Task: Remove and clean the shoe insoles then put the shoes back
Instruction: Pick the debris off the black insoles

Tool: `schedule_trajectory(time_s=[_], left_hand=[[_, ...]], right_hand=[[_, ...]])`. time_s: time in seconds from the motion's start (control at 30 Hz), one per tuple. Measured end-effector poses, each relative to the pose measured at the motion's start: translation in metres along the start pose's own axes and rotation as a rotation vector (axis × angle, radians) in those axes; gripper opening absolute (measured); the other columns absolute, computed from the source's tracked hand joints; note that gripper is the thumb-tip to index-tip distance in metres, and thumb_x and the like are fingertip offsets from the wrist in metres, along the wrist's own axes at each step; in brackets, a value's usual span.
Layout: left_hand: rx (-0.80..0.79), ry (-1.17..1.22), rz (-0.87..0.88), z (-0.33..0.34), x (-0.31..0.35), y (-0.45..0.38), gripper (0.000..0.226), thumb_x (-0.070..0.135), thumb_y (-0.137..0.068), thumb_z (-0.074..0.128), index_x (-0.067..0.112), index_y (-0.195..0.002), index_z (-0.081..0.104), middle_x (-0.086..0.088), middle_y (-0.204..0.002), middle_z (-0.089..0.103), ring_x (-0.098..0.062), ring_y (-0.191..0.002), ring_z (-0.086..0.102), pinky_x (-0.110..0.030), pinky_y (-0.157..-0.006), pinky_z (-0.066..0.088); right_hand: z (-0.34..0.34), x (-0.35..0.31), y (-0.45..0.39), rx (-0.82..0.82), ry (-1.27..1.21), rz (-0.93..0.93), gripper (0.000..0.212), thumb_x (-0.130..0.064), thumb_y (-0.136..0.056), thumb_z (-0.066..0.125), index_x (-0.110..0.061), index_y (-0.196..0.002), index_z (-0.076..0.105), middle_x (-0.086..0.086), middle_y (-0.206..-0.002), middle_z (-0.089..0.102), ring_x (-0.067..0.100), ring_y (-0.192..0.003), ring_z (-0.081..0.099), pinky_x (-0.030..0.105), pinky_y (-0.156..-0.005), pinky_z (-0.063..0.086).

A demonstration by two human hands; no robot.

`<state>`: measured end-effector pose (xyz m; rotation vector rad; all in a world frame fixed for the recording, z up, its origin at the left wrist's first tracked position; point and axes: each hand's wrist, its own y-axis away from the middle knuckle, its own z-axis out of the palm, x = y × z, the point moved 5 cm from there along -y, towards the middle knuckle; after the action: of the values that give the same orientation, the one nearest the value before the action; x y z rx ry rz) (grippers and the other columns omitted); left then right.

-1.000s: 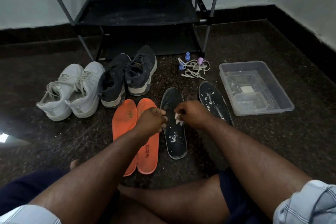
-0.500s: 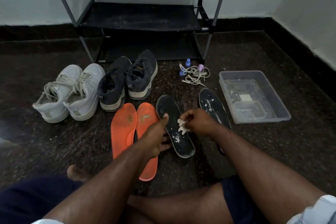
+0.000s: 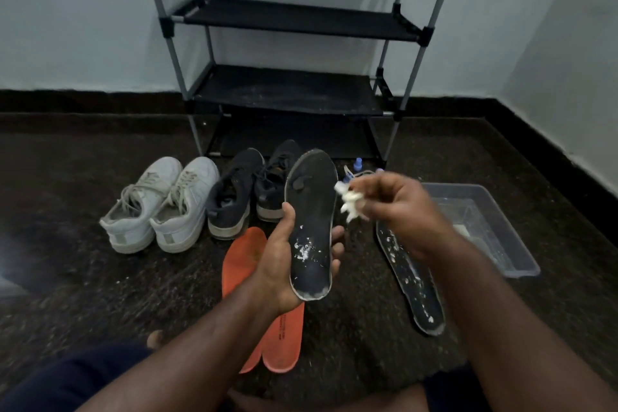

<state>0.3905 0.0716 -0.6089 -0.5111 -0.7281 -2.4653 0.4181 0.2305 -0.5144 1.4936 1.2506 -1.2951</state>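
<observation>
L hand (image 3: 284,264) holds black insole (image 3: 312,224) (flecked white), R hand (image 3: 398,211) pinches tissue (image 3: 351,202)

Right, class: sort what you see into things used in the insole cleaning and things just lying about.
In use:
left hand
black insole
right hand
white wad
second black insole
orange insoles
tub

Lying about:
laces
rack

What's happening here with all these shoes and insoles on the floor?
A person sitting on the floor is cleaning insoles. The left hand holds up a black insole speckled with white bits, while the right hand pinches a white wad. Another black insole and two orange insoles lie on the floor.
</observation>
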Motion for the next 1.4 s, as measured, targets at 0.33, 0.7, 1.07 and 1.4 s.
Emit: schedule_trajectory(time_s=[0.33, 0.7, 1.07, 1.4], left_hand=[[-0.076, 0.153, 0.058, -0.007, 0.016, 0.017, 0.074, 0.065, -0.083, 0.068, 0.013, -0.134, 0.059, -0.001, -0.104, 0.064, -0.017, -0.081, 0.061, -0.035, -0.083, 0.050], [-0.098, 0.198, 0.089, -0.003, 0.023, -0.002, 0.057, 0.057, -0.081, 0.072, 0.021, -0.124, 0.062, 0.000, -0.096, 0.062, -0.017, -0.081, 0.061, -0.035, -0.082, 0.050], [-0.135, 0.102, 0.291, -0.007, 0.036, -0.006, 0.098, 0.074, -0.054, 0.071, 0.018, -0.134, 0.059, 0.001, -0.112, 0.066, -0.021, -0.111, 0.061, -0.051, -0.106, 0.044], [-0.118, 0.169, 0.345, -0.009, 0.044, -0.005, 0.084, 0.078, -0.061, 0.056, 0.023, -0.124, 0.057, 0.001, -0.108, 0.066, -0.021, -0.097, 0.061, -0.040, -0.089, 0.054]], right_hand=[[0.023, -0.003, 0.026, 0.091, -0.328, -0.008, 0.028, -0.001, -0.081, 0.067, -0.007, -0.109, 0.071, 0.013, -0.109, 0.072, 0.030, -0.108, 0.067, 0.041, -0.091, 0.053], [0.030, 0.009, 0.019, 0.096, -0.210, 0.001, 0.026, 0.006, -0.085, 0.065, -0.010, -0.104, 0.073, 0.009, -0.099, 0.075, 0.020, -0.093, 0.071, 0.025, -0.077, 0.055], [0.054, 0.002, 0.026, 0.010, 0.086, -0.054, 0.025, -0.001, -0.087, 0.068, -0.021, -0.102, 0.074, -0.006, -0.099, 0.075, 0.008, -0.094, 0.070, 0.025, -0.080, 0.055], [0.103, 0.006, 0.039, 0.025, 0.775, -0.443, 0.031, -0.004, -0.078, 0.060, -0.019, -0.101, 0.076, -0.006, -0.102, 0.067, 0.016, -0.093, 0.064, 0.024, -0.090, 0.051]])
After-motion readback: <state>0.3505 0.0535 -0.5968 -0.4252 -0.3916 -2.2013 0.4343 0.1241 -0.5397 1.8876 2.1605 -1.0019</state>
